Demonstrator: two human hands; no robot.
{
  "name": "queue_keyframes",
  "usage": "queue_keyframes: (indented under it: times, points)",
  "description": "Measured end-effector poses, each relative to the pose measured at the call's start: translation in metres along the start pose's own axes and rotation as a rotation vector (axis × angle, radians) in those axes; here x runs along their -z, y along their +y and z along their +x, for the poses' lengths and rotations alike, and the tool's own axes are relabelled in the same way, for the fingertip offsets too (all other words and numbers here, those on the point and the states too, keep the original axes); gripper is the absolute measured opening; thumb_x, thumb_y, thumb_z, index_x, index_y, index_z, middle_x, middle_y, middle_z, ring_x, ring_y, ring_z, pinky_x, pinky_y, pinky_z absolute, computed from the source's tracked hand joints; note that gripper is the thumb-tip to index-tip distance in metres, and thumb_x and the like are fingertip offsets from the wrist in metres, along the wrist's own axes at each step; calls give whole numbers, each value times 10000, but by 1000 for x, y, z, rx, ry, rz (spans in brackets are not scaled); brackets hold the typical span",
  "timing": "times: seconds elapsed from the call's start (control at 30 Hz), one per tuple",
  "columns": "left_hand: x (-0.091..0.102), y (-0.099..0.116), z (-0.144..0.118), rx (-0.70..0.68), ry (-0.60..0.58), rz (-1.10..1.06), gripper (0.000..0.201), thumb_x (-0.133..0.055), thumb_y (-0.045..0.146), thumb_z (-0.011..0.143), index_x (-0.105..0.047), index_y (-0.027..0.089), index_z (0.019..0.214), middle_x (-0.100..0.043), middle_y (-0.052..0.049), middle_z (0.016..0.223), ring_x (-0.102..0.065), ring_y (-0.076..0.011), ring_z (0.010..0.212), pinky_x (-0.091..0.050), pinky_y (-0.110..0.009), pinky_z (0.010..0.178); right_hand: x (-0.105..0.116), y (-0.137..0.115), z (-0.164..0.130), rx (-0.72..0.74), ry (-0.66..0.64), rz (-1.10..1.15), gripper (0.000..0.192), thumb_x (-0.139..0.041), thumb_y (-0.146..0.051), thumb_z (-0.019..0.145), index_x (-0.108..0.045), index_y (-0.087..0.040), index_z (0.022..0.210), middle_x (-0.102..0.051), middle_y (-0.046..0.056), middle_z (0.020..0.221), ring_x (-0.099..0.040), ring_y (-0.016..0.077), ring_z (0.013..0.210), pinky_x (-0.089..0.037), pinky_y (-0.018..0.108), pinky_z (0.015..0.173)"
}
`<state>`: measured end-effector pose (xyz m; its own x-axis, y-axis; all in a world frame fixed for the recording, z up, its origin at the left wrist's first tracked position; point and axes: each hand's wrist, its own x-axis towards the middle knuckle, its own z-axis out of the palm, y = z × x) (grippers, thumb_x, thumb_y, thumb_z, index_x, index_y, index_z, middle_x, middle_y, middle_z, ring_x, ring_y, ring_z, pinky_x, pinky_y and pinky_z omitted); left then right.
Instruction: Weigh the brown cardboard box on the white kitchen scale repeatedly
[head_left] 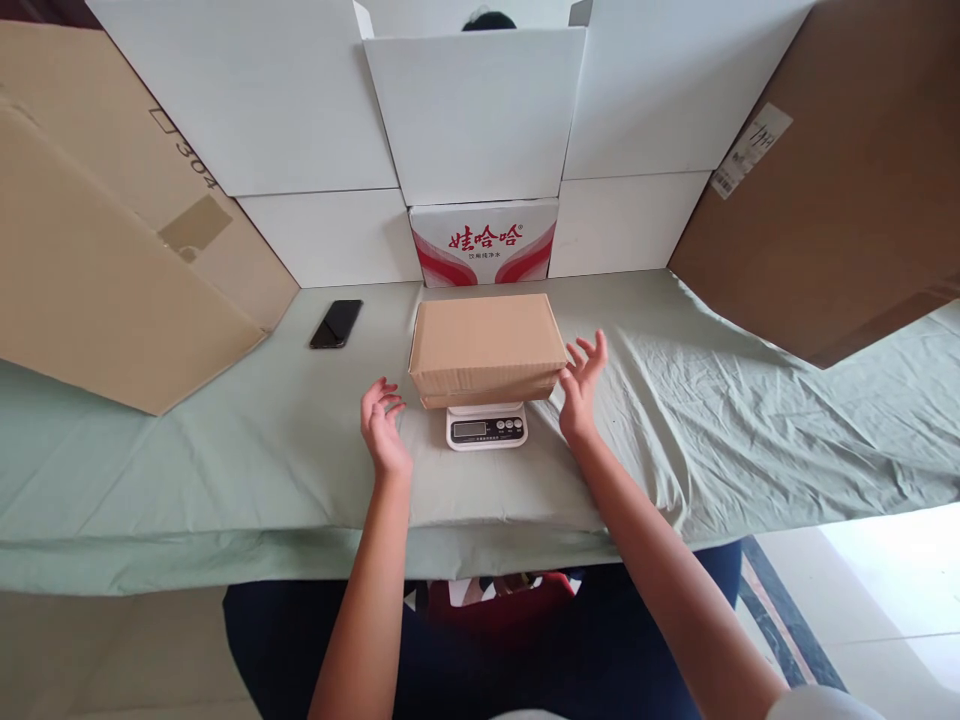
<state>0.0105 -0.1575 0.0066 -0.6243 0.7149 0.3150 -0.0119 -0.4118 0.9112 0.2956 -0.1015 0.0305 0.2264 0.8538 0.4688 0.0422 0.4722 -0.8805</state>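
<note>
A closed brown cardboard box (487, 335) rests on a small white digital kitchen scale (487, 441), covering its platform. The scale's display and buttons face me; I cannot read any figure on the display. To the left of the box, my left hand (385, 430) is raised with its fingers apart and slightly curled, holding nothing and not touching the box. My right hand (582, 390) is at the box's front right corner, fingers spread. Whether its thumb touches the cardboard I cannot tell.
A black smartphone (337, 324) lies left on the green tablecloth (300, 450). White boxes (476, 115) form a wall behind, with a red-and-white printed carton (485, 243) at its base. Large brown cardboard sheets (127, 220) stand at the left, with another cardboard panel (840, 190) at right.
</note>
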Motion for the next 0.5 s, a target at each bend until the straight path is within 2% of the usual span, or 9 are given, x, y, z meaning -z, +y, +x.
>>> queue_keyframes:
  times: [0.1, 0.23, 0.37, 0.5]
  points:
    - [5, -2, 9, 112, 172, -99, 446, -538, 576, 890, -708, 226, 1108, -618, -75, 997, -588, -181, 841, -495, -299, 757, 7, 6, 10, -42, 146, 31, 793, -501, -649, 913, -176, -428, 1601, -359, 105, 1534, -457, 369, 1497, -342, 697, 1223]
    - [4, 0, 13, 221, 250, -174, 393, -572, 517, 826, -727, 211, 1017, -566, -51, 922, -540, -158, 783, -481, -275, 719, 11, 15, 16, -80, 202, 44, 724, -443, -612, 924, -218, -415, 1583, -389, 105, 1505, -518, 345, 1451, -388, 666, 1191]
    - [-1, 1, 12, 207, 187, -180, 403, -588, 540, 823, -724, 196, 982, -586, -57, 905, -559, -163, 784, -477, -280, 706, 9, 20, 19, -125, 196, 138, 720, -471, -638, 875, -332, -364, 1526, -470, 105, 1453, -562, 343, 1395, -407, 637, 1173]
    - [-7, -1, 8, 153, 13, -120, 430, -617, 592, 833, -715, 212, 1007, -649, -82, 953, -625, -200, 858, -488, -302, 713, 5, 19, 14, -124, 45, 113, 670, -454, -693, 888, -474, -329, 1451, -538, 103, 1458, -577, 323, 1374, -455, 571, 1153]
